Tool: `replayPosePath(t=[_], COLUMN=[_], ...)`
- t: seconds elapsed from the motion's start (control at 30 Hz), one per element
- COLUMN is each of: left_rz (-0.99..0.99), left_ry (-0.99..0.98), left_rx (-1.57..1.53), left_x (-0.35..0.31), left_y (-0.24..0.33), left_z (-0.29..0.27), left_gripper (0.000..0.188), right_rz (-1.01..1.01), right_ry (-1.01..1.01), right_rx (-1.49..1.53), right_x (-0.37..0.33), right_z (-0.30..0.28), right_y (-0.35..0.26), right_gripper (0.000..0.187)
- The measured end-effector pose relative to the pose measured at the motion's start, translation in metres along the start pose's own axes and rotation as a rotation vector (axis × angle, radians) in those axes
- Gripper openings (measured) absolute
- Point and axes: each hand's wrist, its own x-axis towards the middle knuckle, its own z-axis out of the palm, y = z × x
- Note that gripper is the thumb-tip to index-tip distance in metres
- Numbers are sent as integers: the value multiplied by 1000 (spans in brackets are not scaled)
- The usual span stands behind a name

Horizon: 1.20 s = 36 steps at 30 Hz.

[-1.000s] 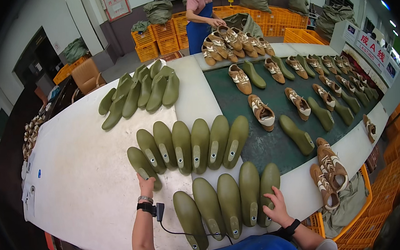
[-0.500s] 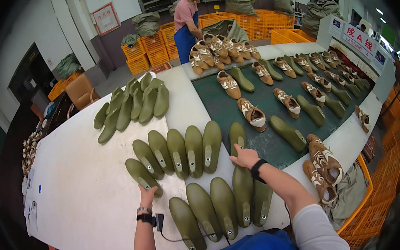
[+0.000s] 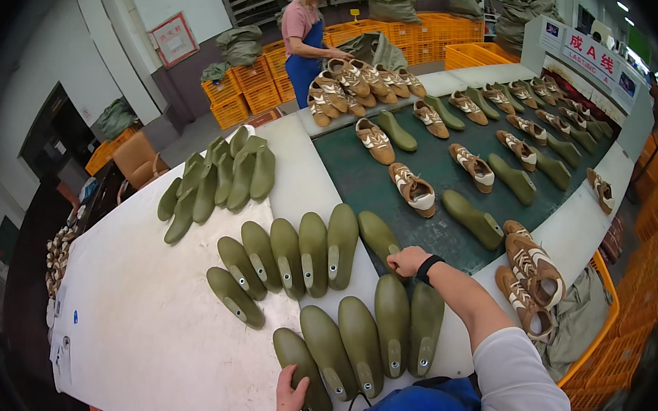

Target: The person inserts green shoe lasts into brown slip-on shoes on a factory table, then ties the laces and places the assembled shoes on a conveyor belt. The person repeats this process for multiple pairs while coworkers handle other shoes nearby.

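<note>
My right hand (image 3: 408, 262) is closed around the heel end of an olive-green shoe last (image 3: 378, 235), which lies tilted across the edge of the dark green belt. At the near edge of the white table, my left hand (image 3: 290, 396) rests against the side of another shoe last (image 3: 304, 362), thumb and fingers apart. That last is the leftmost of a near row of several. Beyond it stretches a second row of shoe lasts (image 3: 286, 255), toes pointing away from me. The fingertips of my right hand are partly hidden by the hand itself.
Brown-and-white sneakers (image 3: 471, 167) and more lasts cover the belt (image 3: 358, 180). A heap of sneakers (image 3: 347, 88) stands at the far end near a co-worker (image 3: 304, 37). More lasts (image 3: 222, 175) lie at far left. An orange crate (image 3: 604, 315) stands at right.
My left hand has left the far row's leftmost last and come down to the near row's leftmost one. The last under my right hand has turned, its toe swinging left.
</note>
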Motion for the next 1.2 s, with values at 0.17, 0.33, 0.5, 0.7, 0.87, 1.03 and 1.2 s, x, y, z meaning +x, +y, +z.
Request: replayPosePath(t=[0.17, 0.33, 0.5, 0.7, 0.87, 1.03, 1.2], left_rz=[108, 150, 127, 101, 79, 270, 116], left_ry=[50, 189, 279, 352, 320, 253, -417], left_rx=[174, 122, 31, 61, 73, 517, -199], left_x=[0, -2, -2, 15, 27, 28, 20], left_y=[-11, -25, -27, -32, -46, 6, 123], left_z=[16, 21, 26, 41, 41, 26, 53], left_gripper=[47, 35, 27, 19, 22, 36, 56], right_rz=[-6, -50, 183, 666, 784, 686, 300], right_ry=[70, 370, 519, 373, 390, 602, 715], right_rx=[11, 245, 152, 69, 38, 259, 1083], right_x=[-21, -97, -256, -373, -359, -344, -298], right_z=[-1, -18, -9, 70, 127, 122, 79], right_y=[-5, 4, 43, 76, 74, 40, -46], right_gripper=[30, 48, 22, 33, 33, 23, 22])
